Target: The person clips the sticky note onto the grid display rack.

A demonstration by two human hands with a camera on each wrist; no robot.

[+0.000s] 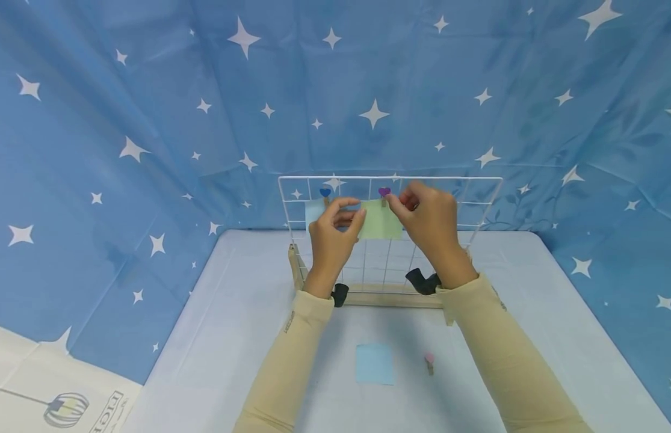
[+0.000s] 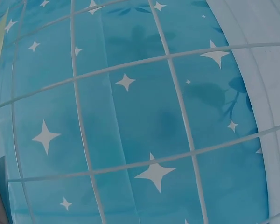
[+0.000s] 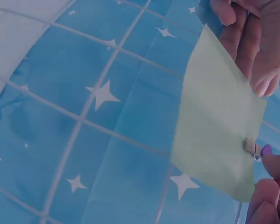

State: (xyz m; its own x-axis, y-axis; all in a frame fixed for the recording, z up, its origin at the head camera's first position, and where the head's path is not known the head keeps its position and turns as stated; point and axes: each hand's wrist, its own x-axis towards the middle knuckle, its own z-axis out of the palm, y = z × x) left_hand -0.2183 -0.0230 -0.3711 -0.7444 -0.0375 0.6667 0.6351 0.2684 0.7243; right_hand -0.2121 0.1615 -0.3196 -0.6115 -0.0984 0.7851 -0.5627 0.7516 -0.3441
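Observation:
A green paper note [image 1: 380, 221] hangs on the white wire grid [image 1: 386, 264], under a small wooden clothespin with a purple heart [image 1: 384, 192]. My left hand [image 1: 333, 237] is at the note's left edge, thumb and fingers apart. From the right, my right hand [image 1: 431, 219] reaches the note's upper right corner. In the right wrist view its thumb [image 3: 277, 167] lies right by the purple heart, which stays uncovered. To the left, a clothespin with a blue heart [image 1: 325, 193] holds a light blue note [image 1: 313, 211], partly hidden by my left hand.
Wooden feet and a bar [image 1: 389, 299] support the grid on the white table [image 1: 248, 361]. Nearer me lie another blue note [image 1: 375, 364] and a clothespin with a pink heart [image 1: 429, 362]. Behind hangs a blue curtain [image 1: 367, 78] with white stars.

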